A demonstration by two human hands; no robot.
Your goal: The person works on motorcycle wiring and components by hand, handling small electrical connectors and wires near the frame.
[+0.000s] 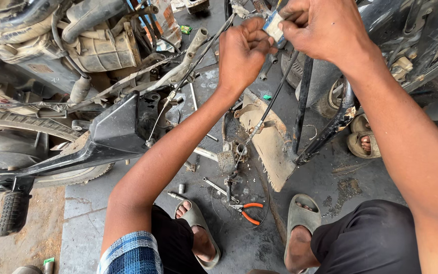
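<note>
1. Hands met high in the view: the left hand and the right hand were both closed around a small pale-blue and white flat packet, pinched between fingertips and thumbs of each.
2. Both hands were curled tight, no open palm showing; what lay inside the packet could not be told.
3. A thin dark cable ran down from just below the hands to a grimy metal engine part lying on the grey concrete floor.
4. Beside that part lay a flat mud-caked tan panel, with a black tubular metal stand rising in front of it.
5. Orange-handled pliers lay on the floor between the person's feet, near a loose silver spanner and a small socket.
6. A stripped motorcycle with a black plastic tail panel stood to the left, its knobbed tyre behind it.
7. Grey rubber slippers were on the person's feet; another person's sandalled foot showed at the right.
</note>
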